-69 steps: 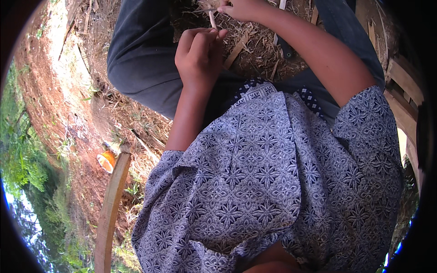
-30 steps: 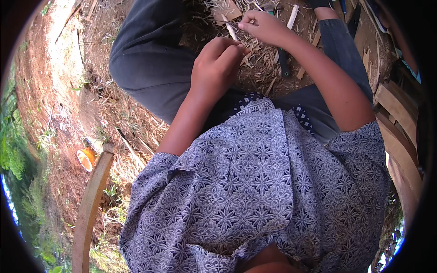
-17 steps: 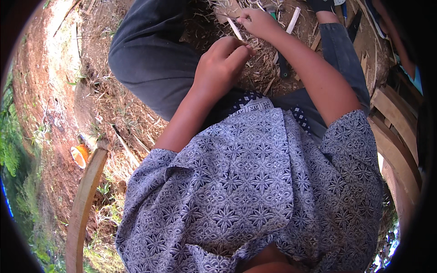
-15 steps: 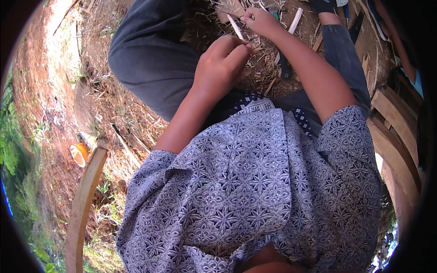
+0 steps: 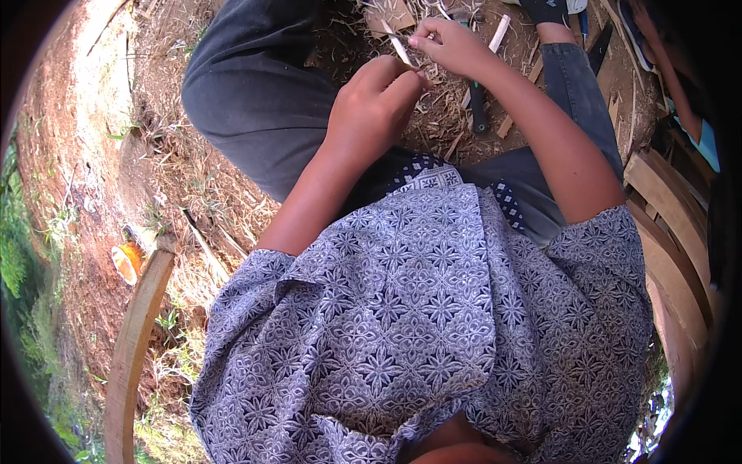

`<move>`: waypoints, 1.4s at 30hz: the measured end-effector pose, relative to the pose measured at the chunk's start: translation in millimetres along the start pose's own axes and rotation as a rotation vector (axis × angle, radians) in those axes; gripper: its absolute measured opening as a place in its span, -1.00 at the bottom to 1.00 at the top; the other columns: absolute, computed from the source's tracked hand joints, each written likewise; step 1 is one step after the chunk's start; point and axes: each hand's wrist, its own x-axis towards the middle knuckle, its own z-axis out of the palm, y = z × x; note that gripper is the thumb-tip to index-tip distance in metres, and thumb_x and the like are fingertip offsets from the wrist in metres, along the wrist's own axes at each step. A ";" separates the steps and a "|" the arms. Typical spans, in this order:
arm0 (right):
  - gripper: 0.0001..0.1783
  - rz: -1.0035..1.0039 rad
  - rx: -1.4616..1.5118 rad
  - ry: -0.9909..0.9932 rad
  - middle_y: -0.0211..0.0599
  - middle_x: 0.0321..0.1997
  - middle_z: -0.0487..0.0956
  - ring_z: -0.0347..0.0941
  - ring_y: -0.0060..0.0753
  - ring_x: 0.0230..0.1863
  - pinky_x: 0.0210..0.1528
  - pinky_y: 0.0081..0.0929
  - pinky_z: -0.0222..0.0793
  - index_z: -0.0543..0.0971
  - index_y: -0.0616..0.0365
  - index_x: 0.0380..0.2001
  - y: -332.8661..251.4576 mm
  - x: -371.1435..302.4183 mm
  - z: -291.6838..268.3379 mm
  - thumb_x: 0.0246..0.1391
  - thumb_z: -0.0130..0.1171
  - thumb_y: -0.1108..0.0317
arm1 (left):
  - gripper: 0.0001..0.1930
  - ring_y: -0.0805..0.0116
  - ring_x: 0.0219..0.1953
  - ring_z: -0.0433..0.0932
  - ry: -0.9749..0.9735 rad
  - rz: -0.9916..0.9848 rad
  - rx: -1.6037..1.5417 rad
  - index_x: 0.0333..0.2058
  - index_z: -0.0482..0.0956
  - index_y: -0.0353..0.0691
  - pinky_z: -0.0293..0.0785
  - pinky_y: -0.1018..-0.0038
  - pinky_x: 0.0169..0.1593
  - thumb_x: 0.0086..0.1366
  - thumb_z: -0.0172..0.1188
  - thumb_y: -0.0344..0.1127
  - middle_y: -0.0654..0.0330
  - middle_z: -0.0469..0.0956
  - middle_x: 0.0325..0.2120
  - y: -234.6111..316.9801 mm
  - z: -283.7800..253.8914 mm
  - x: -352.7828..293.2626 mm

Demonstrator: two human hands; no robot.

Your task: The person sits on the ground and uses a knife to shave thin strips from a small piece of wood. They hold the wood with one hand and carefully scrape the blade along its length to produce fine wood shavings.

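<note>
My left hand [image 5: 372, 99] is closed, its fingers and thumb pinched on the near end of a pale wooden stick [image 5: 397, 45]. The stick points away from me over the littered ground. Just beyond and to the right, my right hand [image 5: 448, 48] is closed with the fingers curled. A thin dark blade-like piece [image 5: 393, 34] reaches left from it across the stick; its handle is hidden in the fist. Right of my left hand, a hammer [image 5: 478, 112] with a dark handle lies on the ground, partly covered by my right hand and forearm.
Shavings and wood scraps cover the ground between my legs, with a flat wood piece [image 5: 389, 14] at the top. Another pale strip [image 5: 499, 33] lies right of my hand. Curved timbers [image 5: 671, 203] stand at right, another [image 5: 139, 348] at left, near an orange container [image 5: 126, 263]. Another person's arm [image 5: 669, 81] shows at upper right.
My right hand has drawn slightly back toward me, and its elbow has shifted outward to the right. More of the hammer shows now. My left hand keeps its hold on the stick.
</note>
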 end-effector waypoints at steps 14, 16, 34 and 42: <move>-0.65 0.086 0.066 0.190 -0.22 -0.29 0.71 0.64 -0.21 -0.24 -0.12 -0.25 0.51 0.67 0.04 -0.18 28.4 32.6 40.6 0.26 0.23 -0.02 | -0.78 0.19 -0.36 0.68 0.069 -0.059 -0.046 -0.34 0.62 -0.21 0.63 0.36 -0.35 0.06 0.48 -0.55 0.16 0.62 -0.36 0.0 -3.4 0.6; -0.64 0.141 0.161 0.059 -0.24 -0.32 0.70 0.64 -0.32 -0.27 -0.15 -0.30 0.50 0.66 0.05 -0.19 15.4 15.4 25.1 0.26 0.25 -0.02 | -0.77 0.19 -0.39 0.68 0.100 -0.061 -0.026 -0.37 0.60 -0.21 0.62 0.37 -0.38 0.05 0.49 -0.56 0.16 0.61 -0.38 0.1 -2.2 0.4; -0.72 0.003 -0.166 0.077 -0.15 -0.34 0.67 0.60 -0.05 -0.28 -0.18 -0.12 0.48 0.65 0.03 -0.24 -7.1 27.0 10.0 0.22 0.28 0.05 | -0.77 0.18 -0.42 0.65 0.056 -0.037 0.020 -0.39 0.58 -0.23 0.58 0.33 -0.40 0.08 0.52 -0.48 0.15 0.59 -0.42 5.0 -2.4 3.4; -0.76 0.142 -0.280 0.097 -0.20 -0.25 0.69 0.63 -0.05 -0.18 -0.12 -0.09 0.50 0.66 -0.08 -0.17 -19.9 42.4 20.1 0.26 0.22 0.05 | -0.79 0.17 -0.42 0.65 0.057 -0.031 0.041 -0.38 0.59 -0.23 0.58 0.32 -0.40 0.10 0.50 -0.49 0.14 0.60 -0.40 7.4 -1.6 4.9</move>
